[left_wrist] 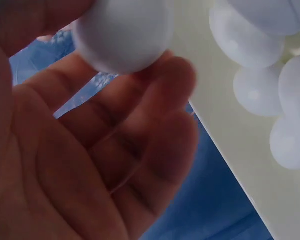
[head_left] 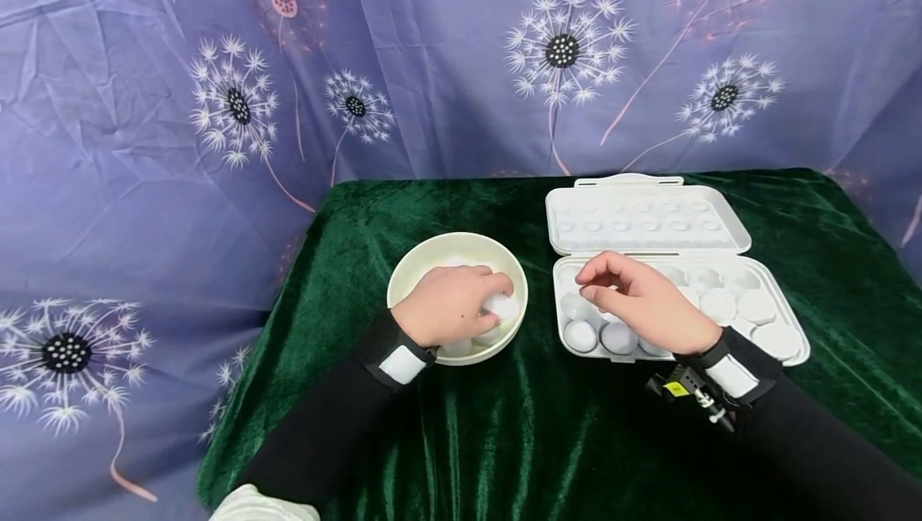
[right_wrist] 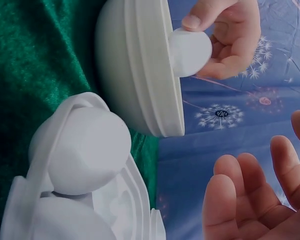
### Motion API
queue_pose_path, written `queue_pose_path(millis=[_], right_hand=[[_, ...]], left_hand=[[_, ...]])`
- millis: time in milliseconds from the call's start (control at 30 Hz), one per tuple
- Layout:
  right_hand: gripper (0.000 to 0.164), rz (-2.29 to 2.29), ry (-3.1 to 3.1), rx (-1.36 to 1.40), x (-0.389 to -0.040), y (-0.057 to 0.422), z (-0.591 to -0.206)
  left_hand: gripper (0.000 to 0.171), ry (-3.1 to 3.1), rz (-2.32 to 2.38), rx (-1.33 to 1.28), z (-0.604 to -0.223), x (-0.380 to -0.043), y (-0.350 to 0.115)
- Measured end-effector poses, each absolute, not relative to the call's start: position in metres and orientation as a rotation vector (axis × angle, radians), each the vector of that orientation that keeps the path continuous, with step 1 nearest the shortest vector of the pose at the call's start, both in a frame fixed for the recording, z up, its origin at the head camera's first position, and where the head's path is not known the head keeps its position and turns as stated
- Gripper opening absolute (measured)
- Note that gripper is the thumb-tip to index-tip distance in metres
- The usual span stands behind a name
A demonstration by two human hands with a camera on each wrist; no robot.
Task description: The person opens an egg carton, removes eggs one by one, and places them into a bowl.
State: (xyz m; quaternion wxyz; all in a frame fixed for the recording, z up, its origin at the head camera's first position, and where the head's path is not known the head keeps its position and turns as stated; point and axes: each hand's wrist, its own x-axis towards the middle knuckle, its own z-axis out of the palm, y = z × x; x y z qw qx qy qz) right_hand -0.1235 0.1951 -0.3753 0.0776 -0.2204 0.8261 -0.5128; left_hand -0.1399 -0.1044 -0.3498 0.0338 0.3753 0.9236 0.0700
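Note:
My left hand [head_left: 454,305] is over the cream bowl [head_left: 412,271], holding a white egg [left_wrist: 127,35] between thumb and fingers. In the right wrist view this egg shows at the bowl's rim. Several more white eggs [left_wrist: 247,37] lie inside the bowl, partly hidden by the hand in the head view. Above the white egg box [head_left: 781,309], my right hand [head_left: 644,301] hovers with relaxed, slightly bent fingers and nothing in them. Several eggs [head_left: 579,336] sit in the box's cups, mainly along the near row and right side; the hand covers some cups.
The box's lid [head_left: 648,221] is raised and leans back behind its tray. Bowl and box stand side by side on a table with a dark green velvet cloth [head_left: 490,425]. A purple curtain [head_left: 446,65] with dandelion prints hangs behind the table.

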Motion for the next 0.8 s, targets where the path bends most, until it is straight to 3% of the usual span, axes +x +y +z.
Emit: queue_pose_path(millis=[267,800], right_hand=[[0.012,-1.554,2.475,-0.670,-0.121,0.200,-0.373],[0.010,-1.538,2.526,-0.646,-0.116,0.212,-0.375]], left_hand=[[0.024,2.750,0.020,1.241,-0.357,-0.156,-0.093],[0.029,2.649,0.020,1.217,-0.370,-0.163,-0.089]])
